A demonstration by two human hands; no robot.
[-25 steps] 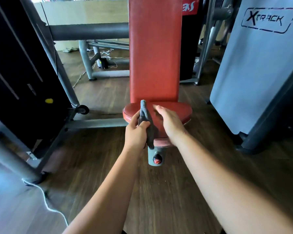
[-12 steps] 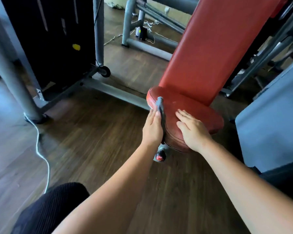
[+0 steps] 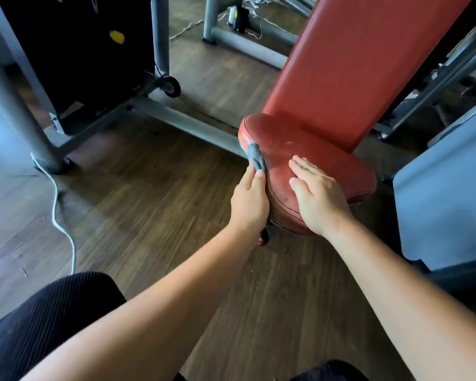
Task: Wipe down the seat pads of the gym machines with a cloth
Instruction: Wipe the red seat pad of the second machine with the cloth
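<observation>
Left hand (image 3: 249,200) grip on cloth (image 3: 256,158)

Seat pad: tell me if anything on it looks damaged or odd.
The red seat pad shows small dark nicks in its top near the backrest, like punctures in the cover. The left hand presses a grey cloth to its left edge; the right hand rests flat on top.

Bare forearms, black ribbed trousers (image 3: 47,325)
</observation>
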